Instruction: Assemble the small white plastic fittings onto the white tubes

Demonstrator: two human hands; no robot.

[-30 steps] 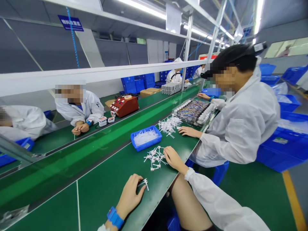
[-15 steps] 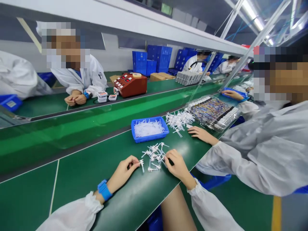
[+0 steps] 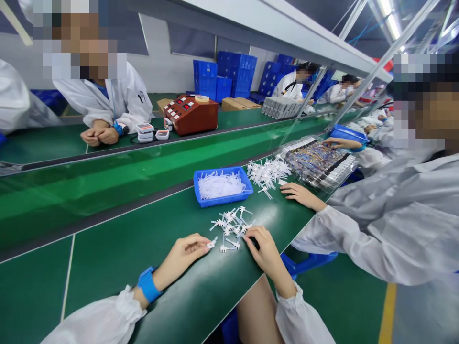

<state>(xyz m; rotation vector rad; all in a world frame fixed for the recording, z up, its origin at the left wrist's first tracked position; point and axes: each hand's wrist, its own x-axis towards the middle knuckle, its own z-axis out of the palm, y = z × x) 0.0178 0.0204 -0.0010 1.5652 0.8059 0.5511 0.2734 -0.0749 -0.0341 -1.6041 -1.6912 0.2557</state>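
My left hand [image 3: 191, 251] pinches a small white plastic piece [image 3: 212, 243] between thumb and fingertips, just left of a loose pile. That pile of white plastic pieces with translucent tubes [image 3: 231, 223] lies on the green worktable [image 3: 150, 224]. At the pile's right edge is my right hand [image 3: 263, 246], its fingers bent and closed at the tips; whatever they pinch is hidden. Behind the pile stands a blue tray [image 3: 224, 199] full of thin translucent tubes [image 3: 222, 185].
A second heap of white pieces [image 3: 267, 172] lies by a co-worker's hand [image 3: 303, 196]. Farther right sits a clear plastic tray of wired parts [image 3: 319, 160]. Across the green belt [image 3: 143, 169] are a red-brown control box [image 3: 191, 117] and another person's clasped hands [image 3: 99, 134].
The white piece in my left hand has turned from hanging down to pointing up and right. My right hand stays at the pile. A co-worker's far hand has moved over the wired parts.
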